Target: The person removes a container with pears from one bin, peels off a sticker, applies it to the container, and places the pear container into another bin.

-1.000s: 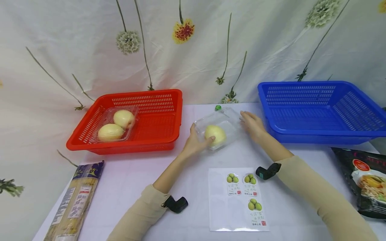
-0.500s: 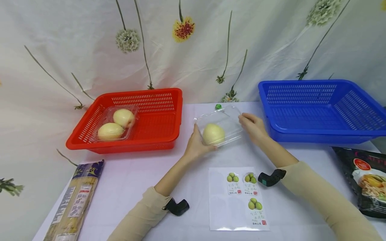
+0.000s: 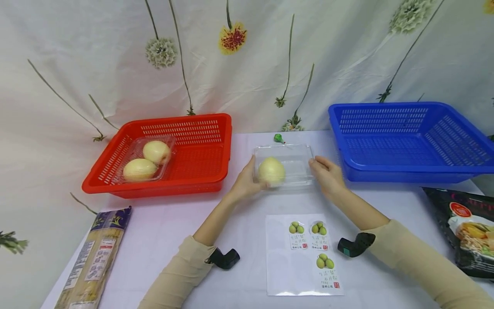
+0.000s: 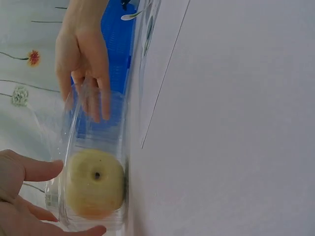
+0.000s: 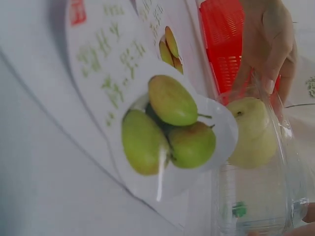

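Clear box (image 3: 287, 165) with one pear (image 3: 271, 170), on the table (image 3: 173, 223) between red basket (image 3: 200, 159) and blue basket (image 3: 409, 141). Left hand (image 3: 247, 182) and right hand (image 3: 327, 174) grip its ends, fingers curled. Sticker sheet (image 3: 302, 255) lies nearer; noodle pack (image 3: 94, 262) left, dark bag (image 3: 467, 231) right.

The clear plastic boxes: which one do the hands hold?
The clear box with a single pear, on the table between left hand and right hand; the other box lies in the red basket.
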`<state>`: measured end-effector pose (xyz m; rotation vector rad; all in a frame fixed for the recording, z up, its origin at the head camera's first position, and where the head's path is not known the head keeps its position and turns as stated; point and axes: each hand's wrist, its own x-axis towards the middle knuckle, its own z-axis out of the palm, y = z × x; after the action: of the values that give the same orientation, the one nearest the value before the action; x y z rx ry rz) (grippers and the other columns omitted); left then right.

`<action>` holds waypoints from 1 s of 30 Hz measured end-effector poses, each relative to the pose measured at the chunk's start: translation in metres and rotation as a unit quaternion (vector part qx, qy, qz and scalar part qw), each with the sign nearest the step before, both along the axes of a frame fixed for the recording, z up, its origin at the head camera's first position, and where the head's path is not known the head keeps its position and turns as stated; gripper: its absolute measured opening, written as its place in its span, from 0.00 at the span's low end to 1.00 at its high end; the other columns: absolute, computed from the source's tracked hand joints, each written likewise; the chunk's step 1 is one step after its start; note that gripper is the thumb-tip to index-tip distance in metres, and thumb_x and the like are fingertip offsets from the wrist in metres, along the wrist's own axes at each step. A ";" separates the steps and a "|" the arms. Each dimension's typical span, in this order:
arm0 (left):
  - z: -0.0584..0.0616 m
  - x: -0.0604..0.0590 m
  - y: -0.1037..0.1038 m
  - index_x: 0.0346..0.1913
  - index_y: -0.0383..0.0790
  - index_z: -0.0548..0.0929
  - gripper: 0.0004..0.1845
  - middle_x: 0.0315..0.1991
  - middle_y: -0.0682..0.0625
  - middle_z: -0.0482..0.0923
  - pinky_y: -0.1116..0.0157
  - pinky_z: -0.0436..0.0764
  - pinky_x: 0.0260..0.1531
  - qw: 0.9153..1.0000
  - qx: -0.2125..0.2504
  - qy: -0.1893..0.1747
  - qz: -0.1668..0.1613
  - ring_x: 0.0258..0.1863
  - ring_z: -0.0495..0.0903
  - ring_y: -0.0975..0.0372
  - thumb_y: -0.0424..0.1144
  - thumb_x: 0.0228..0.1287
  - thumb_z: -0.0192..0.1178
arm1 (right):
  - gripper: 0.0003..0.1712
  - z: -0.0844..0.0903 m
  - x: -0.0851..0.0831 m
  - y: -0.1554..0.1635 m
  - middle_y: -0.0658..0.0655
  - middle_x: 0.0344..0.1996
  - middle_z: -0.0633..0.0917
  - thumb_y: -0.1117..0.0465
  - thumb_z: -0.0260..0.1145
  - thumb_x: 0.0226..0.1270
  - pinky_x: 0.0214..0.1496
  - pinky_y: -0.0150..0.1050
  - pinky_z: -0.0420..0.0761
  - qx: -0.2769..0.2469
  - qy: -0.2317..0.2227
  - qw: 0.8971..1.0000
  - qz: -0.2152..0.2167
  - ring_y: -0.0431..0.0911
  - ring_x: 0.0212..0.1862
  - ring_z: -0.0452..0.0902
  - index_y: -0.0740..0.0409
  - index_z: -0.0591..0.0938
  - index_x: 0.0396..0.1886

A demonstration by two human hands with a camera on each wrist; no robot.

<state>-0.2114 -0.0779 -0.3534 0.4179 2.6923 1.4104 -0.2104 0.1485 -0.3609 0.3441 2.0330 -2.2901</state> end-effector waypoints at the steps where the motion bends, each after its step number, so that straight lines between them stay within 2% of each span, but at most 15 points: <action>1: 0.000 0.001 0.001 0.70 0.23 0.49 0.47 0.70 0.31 0.53 0.50 0.53 0.68 1.000 -0.012 0.016 -0.002 0.70 0.54 0.45 0.28 0.50 0.64 | 0.34 -0.001 0.000 0.002 0.67 0.67 0.62 0.59 0.52 0.72 0.69 0.38 0.60 0.011 -0.001 1.000 0.008 0.53 0.68 0.59 0.66 0.54 0.72; 5: 0.001 0.010 0.006 0.64 0.20 0.60 0.39 0.63 0.26 0.60 0.48 0.60 0.64 0.992 -0.077 0.101 -0.010 0.66 0.57 0.40 0.29 0.50 0.65 | 0.34 -0.003 0.004 0.008 0.70 0.65 0.66 0.58 0.52 0.72 0.64 0.36 0.67 0.089 0.018 0.995 0.044 0.56 0.65 0.63 0.67 0.54 0.72; 7: 0.001 0.016 0.009 0.61 0.23 0.67 0.33 0.61 0.28 0.64 0.47 0.62 0.62 0.985 -0.082 0.148 0.000 0.64 0.58 0.41 0.31 0.51 0.66 | 0.34 -0.003 0.009 0.011 0.71 0.62 0.68 0.57 0.53 0.72 0.61 0.39 0.71 0.157 0.051 0.985 0.058 0.58 0.62 0.66 0.68 0.55 0.71; 9: 0.000 0.022 0.012 0.55 0.26 0.74 0.27 0.57 0.32 0.68 0.46 0.62 0.60 0.979 -0.061 0.196 0.013 0.62 0.61 0.43 0.31 0.50 0.67 | 0.34 -0.004 0.015 0.013 0.72 0.56 0.72 0.56 0.54 0.71 0.53 0.39 0.75 0.226 0.086 0.969 0.058 0.59 0.57 0.70 0.69 0.58 0.70; 12: -0.001 0.027 0.016 0.45 0.30 0.82 0.16 0.48 0.37 0.75 0.49 0.65 0.52 0.962 -0.008 0.273 0.025 0.53 0.67 0.47 0.29 0.50 0.67 | 0.29 -0.005 0.025 0.016 0.66 0.42 0.74 0.57 0.58 0.68 0.45 0.37 0.75 0.305 0.136 0.942 0.025 0.55 0.45 0.74 0.69 0.64 0.63; 13: -0.001 0.028 0.017 0.42 0.30 0.82 0.14 0.44 0.39 0.77 0.51 0.67 0.50 0.956 0.006 0.292 0.017 0.49 0.70 0.48 0.28 0.50 0.67 | 0.27 -0.005 0.028 0.018 0.63 0.38 0.73 0.58 0.59 0.67 0.41 0.34 0.73 0.318 0.151 0.936 0.017 0.52 0.41 0.73 0.69 0.66 0.60; 15: -0.001 0.029 0.019 0.38 0.30 0.83 0.10 0.38 0.41 0.80 0.56 0.72 0.45 0.952 0.026 0.305 -0.017 0.43 0.74 0.51 0.27 0.50 0.66 | 0.21 -0.005 0.034 0.023 0.58 0.32 0.70 0.61 0.61 0.65 0.35 0.31 0.70 0.339 0.180 0.923 0.018 0.47 0.35 0.70 0.69 0.68 0.52; 17: 0.000 0.031 0.019 0.38 0.30 0.83 0.10 0.35 0.42 0.82 0.62 0.77 0.39 0.959 0.021 0.271 -0.085 0.37 0.77 0.54 0.27 0.51 0.66 | 0.18 -0.005 0.041 0.030 0.56 0.29 0.72 0.64 0.62 0.63 0.33 0.30 0.71 0.357 0.208 0.908 0.072 0.45 0.31 0.70 0.69 0.70 0.48; 19: 0.000 0.034 0.019 0.42 0.30 0.83 0.11 0.35 0.43 0.83 0.65 0.78 0.36 0.966 -0.012 0.201 -0.160 0.36 0.79 0.55 0.28 0.53 0.66 | 0.17 -0.006 0.048 0.037 0.54 0.28 0.74 0.66 0.64 0.61 0.31 0.31 0.73 0.368 0.229 0.886 0.160 0.42 0.31 0.72 0.69 0.72 0.47; 20: 0.000 0.035 0.019 0.44 0.30 0.82 0.13 0.37 0.43 0.83 0.66 0.78 0.37 0.967 -0.038 0.161 -0.192 0.37 0.80 0.56 0.29 0.54 0.66 | 0.17 -0.006 0.051 0.040 0.53 0.28 0.76 0.65 0.65 0.61 0.32 0.31 0.75 0.371 0.233 0.874 0.209 0.41 0.31 0.73 0.69 0.73 0.47; 22: 0.000 0.037 0.020 0.48 0.32 0.81 0.17 0.41 0.44 0.83 0.67 0.78 0.41 0.960 -0.102 0.093 -0.243 0.41 0.80 0.56 0.32 0.55 0.66 | 0.18 -0.007 0.057 0.045 0.52 0.30 0.78 0.63 0.66 0.61 0.33 0.33 0.77 0.376 0.240 0.845 0.295 0.40 0.33 0.74 0.68 0.75 0.48; 24: -0.001 0.039 0.020 0.51 0.33 0.80 0.20 0.44 0.45 0.83 0.65 0.77 0.46 0.950 -0.156 0.058 -0.266 0.44 0.80 0.56 0.33 0.54 0.67 | 0.19 -0.006 0.062 0.048 0.52 0.32 0.79 0.61 0.67 0.60 0.34 0.33 0.77 0.385 0.248 0.820 0.343 0.41 0.34 0.74 0.68 0.77 0.48; 25: -0.001 0.039 0.020 0.52 0.34 0.80 0.21 0.45 0.46 0.82 0.65 0.76 0.48 0.945 -0.176 0.042 -0.271 0.45 0.79 0.57 0.34 0.54 0.68 | 0.20 -0.006 0.064 0.049 0.52 0.32 0.79 0.60 0.68 0.60 0.34 0.33 0.77 0.389 0.249 0.812 0.358 0.41 0.34 0.74 0.68 0.77 0.47; 27: -0.002 0.040 0.019 0.52 0.36 0.81 0.22 0.44 0.47 0.82 0.66 0.75 0.49 0.938 -0.209 0.022 -0.275 0.45 0.78 0.58 0.34 0.52 0.69 | 0.19 -0.006 0.067 0.050 0.51 0.32 0.79 0.60 0.69 0.58 0.34 0.33 0.77 0.396 0.251 0.799 0.376 0.41 0.34 0.73 0.67 0.79 0.46; 30: -0.004 0.041 0.018 0.51 0.39 0.82 0.22 0.40 0.50 0.81 0.68 0.74 0.45 0.931 -0.239 -0.002 -0.276 0.41 0.76 0.61 0.34 0.48 0.71 | 0.18 -0.005 0.069 0.051 0.49 0.31 0.78 0.60 0.71 0.56 0.33 0.33 0.76 0.406 0.241 0.789 0.394 0.40 0.32 0.71 0.66 0.81 0.44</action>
<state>-0.1709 -0.0596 -0.3571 1.0068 2.4904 0.5827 -0.1411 0.1993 -0.3664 -0.9953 2.5615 -0.9792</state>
